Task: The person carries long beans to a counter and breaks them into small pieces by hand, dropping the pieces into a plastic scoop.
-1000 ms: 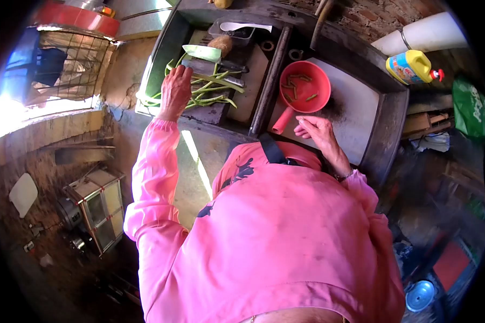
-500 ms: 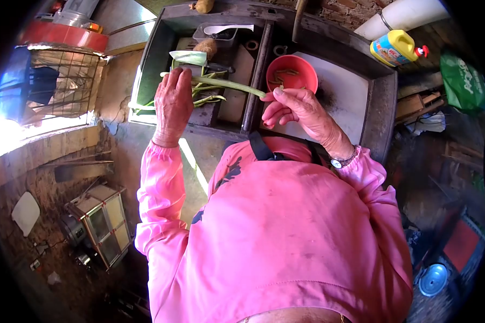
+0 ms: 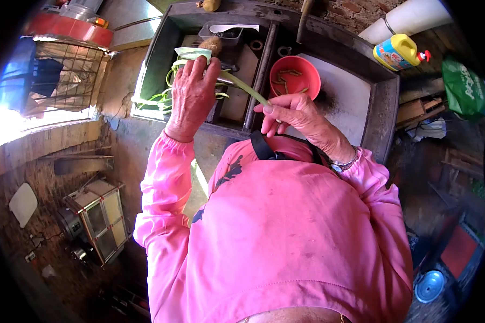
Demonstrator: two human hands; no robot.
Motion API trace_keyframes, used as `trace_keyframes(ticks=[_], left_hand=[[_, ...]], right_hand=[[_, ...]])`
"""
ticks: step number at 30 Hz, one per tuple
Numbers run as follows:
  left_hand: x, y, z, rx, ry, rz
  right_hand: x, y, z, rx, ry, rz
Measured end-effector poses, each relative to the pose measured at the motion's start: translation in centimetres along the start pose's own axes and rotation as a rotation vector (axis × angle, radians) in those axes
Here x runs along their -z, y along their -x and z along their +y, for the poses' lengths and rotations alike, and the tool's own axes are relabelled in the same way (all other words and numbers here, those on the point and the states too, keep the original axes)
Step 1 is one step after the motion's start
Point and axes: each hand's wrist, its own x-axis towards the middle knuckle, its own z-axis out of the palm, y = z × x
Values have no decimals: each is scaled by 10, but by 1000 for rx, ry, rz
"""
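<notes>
The left hand (image 3: 193, 99) partly covers the green pods (image 3: 161, 99); the right hand (image 3: 299, 114) overlaps the red bowl (image 3: 309, 74). Lettering on the green bag (image 3: 465, 89) is illegible.

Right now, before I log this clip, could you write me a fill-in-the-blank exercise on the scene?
The right hand pinches the end of a long pod whose colour is ____. In the picture, the red bowl sits to the ____ of the dark divider. The yellow bottle has a cap coloured ____. Both of the person's sleeves are ____.

Missing words: green; right; red; pink.
</notes>
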Motion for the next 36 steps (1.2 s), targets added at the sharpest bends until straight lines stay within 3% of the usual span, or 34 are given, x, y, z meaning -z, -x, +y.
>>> trace_keyframes(ticks=[11,15,18,21,23,25,27,30,33,34,36], left_hand=[[-37,2,18,31,202,-54],[-30,-6,31,31,265,-30],[-33,-7,29,-2,269,-72],[-62,26,8,23,189,-212],[-62,36,5,102,229,-223],[-56,32,8,119,198,-214],[-56,26,6,85,202,-152],[-59,24,7,76,224,-140],[-61,22,9,61,188,-166],[-61,22,9,58,168,-181],[-62,20,11,50,144,-197]], right_hand=[[10,10,-6,100,-385,29],[7,15,-15,179,-483,-82],[4,21,-34,297,-433,-35],[21,41,-74,672,-289,-18],[42,39,-88,716,-143,176],[56,9,-66,524,86,506],[95,-31,-2,436,291,511],[134,-70,81,99,740,597],[143,-77,105,172,1056,601],[134,-74,98,168,1093,634],[109,-65,66,145,784,472]])
